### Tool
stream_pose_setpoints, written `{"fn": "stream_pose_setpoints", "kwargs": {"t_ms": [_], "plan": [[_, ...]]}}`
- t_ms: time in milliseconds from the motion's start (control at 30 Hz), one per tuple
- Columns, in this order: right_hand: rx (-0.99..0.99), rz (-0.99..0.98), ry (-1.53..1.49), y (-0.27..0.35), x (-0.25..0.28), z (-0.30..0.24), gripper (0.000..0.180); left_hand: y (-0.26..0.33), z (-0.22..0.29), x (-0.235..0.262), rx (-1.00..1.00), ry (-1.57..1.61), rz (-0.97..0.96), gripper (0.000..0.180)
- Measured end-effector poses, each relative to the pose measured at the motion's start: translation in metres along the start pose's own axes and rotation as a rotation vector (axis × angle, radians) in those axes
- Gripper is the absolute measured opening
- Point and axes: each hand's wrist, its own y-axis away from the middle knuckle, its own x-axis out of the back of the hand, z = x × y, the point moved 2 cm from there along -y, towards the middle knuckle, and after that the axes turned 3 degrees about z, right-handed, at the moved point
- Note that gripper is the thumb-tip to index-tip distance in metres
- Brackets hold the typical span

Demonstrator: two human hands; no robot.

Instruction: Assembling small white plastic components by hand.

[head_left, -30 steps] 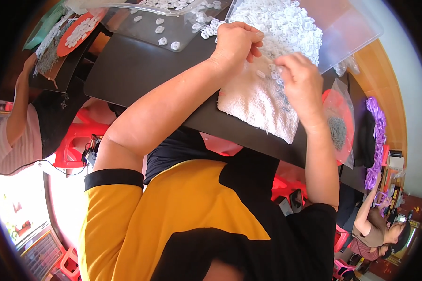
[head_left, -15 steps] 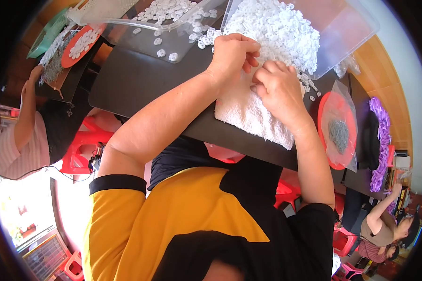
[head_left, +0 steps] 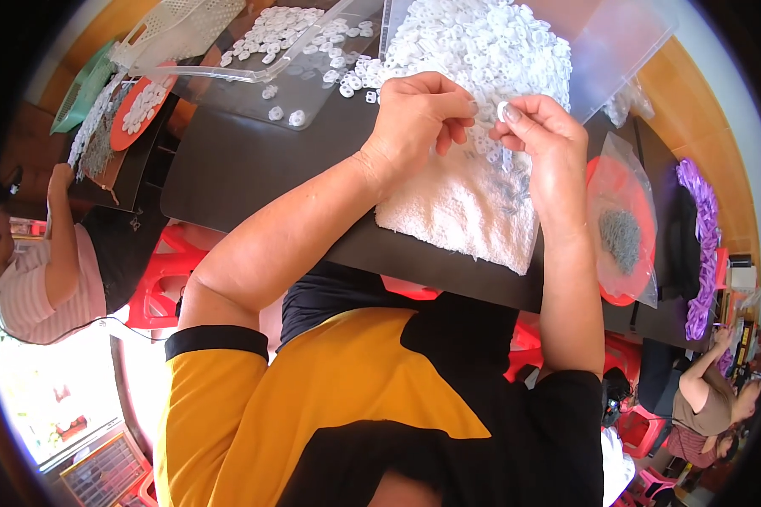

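Observation:
My right hand is raised above the far right part of a white towel, pinching a small white plastic piece between thumb and forefinger. To its left, my left hand is closed, thumb and forefinger pressed together. Whatever sits in that pinch is too small to make out. Small grey metal bits lie on the towel below the right hand. Just beyond both hands rises a large heap of white plastic pieces, spilling from a clear plastic bin.
A second clear tray stands far left, with loose white pieces around it. On the right, a red plate carries a bag of grey metal parts. Purple ribbon lies beyond. Another person works at the left; others sit far right.
My right hand has lifted off the towel and moved right, and a white piece now shows in its fingers. The grey bits on the towel are uncovered. My left hand stays nearly in place.

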Motion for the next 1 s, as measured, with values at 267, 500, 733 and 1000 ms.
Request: {"fn": "stream_pose_setpoints", "kwargs": {"t_ms": [267, 500, 733, 1000], "plan": [[-0.042, -0.020, -0.014, -0.0008, 0.0031, 0.0013, 0.013, 0.0050, 0.0038, -0.0047, -0.069, -0.085, -0.028, 0.008], [-0.045, -0.051, -0.025, 0.0007, 0.0010, 0.0008, 0.013, 0.0075, 0.0042, -0.0061, -0.086, -0.130, -0.006, 0.008], [-0.037, -0.090, 0.005, 0.0019, -0.0026, 0.0021, 0.014, 0.0085, 0.0045, -0.0078, -0.111, -0.177, -0.028, 0.007], [-0.038, -0.134, -0.057, -0.0038, 0.0069, -0.0022, 0.016, 0.0097, 0.0100, -0.0103, -0.112, -0.137, -0.161, 0.015]]}}
